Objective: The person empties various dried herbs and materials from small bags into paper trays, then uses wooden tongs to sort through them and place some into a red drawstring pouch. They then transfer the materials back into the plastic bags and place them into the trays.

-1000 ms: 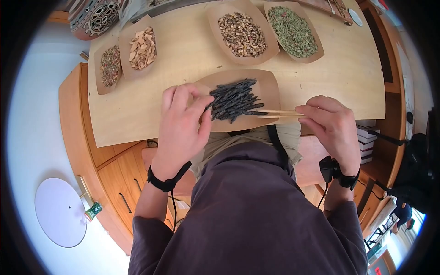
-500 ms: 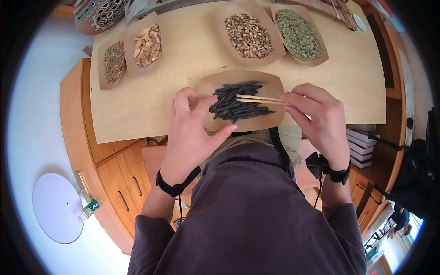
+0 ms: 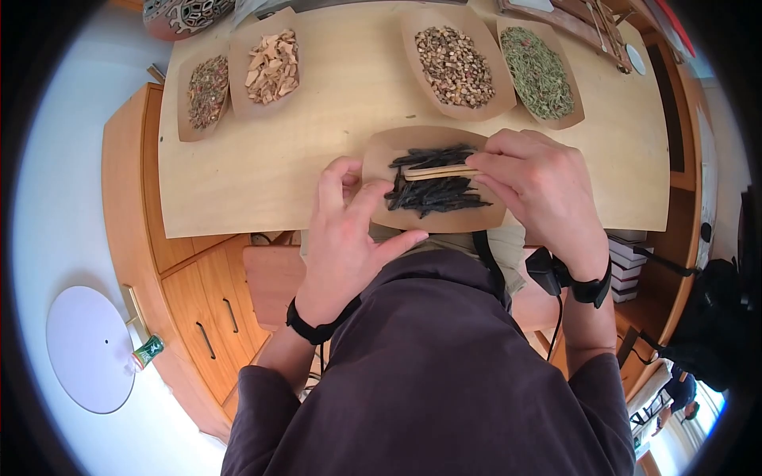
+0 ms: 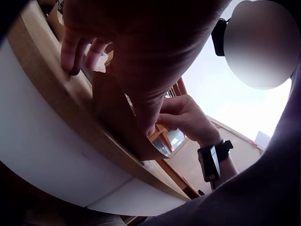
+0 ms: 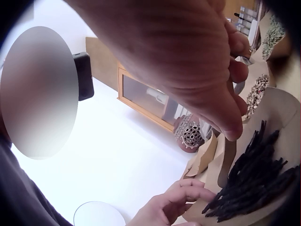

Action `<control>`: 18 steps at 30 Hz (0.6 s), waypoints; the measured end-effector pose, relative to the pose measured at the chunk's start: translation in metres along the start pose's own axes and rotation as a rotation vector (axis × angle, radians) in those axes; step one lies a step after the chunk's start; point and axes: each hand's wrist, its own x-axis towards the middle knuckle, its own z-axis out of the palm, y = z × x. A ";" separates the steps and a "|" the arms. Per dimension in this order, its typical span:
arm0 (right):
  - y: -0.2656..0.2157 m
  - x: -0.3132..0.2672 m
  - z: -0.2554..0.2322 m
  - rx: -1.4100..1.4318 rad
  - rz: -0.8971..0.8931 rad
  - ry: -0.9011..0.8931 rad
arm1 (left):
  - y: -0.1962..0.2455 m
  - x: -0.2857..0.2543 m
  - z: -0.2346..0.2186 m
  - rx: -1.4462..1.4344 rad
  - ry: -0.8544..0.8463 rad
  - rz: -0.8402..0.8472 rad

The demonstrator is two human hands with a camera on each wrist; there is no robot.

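Note:
In the head view a brown paper tray stands at the table's near edge, holding thin black dried sticks. The sticks lie crosswise in two bands with a narrow gap between. My right hand pinches wooden tweezers between thumb and fingers, the prongs close together and lying over that gap. My left hand is at the tray's left end, index fingertip by the stick ends and thumb extended along the near rim. The right wrist view shows the tweezers beside the black sticks.
Along the back stand paper trays of mixed dried bits, pale wood-like chips, brown chopped pieces and green dried herb. A patterned pot is at the back left. A wooden rack lies at the back right.
The tweezers have moved left from the pile's right end to over its middle. The black sticks have parted into two bands. My left thumb has spread along the near rim.

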 end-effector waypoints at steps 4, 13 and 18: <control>-0.003 0.012 -0.008 -0.058 -0.053 -0.015 | -0.003 0.000 0.000 0.007 -0.014 -0.010; -0.006 0.038 -0.012 -0.151 -0.193 -0.013 | -0.004 -0.002 0.001 -0.021 -0.008 -0.037; -0.010 0.044 -0.012 -0.175 -0.247 0.023 | -0.007 -0.004 0.003 -0.038 -0.001 -0.037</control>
